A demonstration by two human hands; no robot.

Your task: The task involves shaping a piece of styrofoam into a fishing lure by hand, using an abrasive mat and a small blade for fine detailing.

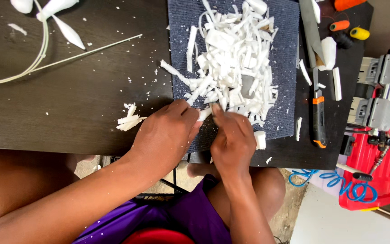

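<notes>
At the near edge of the dark blue ribbed mat (280, 27), left hand (165, 133) and right hand (233, 142) are pinching one white foam strip (205, 113) closed-fisted; slip risks scattering the white shavings heap (235, 58) off the dark wooden bench (68, 90).

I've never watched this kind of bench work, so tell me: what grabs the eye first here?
First, the heap of white shavings piled on the dark grey mat at the top centre of the dark table. Just below it, the left hand and right hand meet at the mat's near edge, pinching a small white piece. At the right, a bright red tool case stands out.
</notes>
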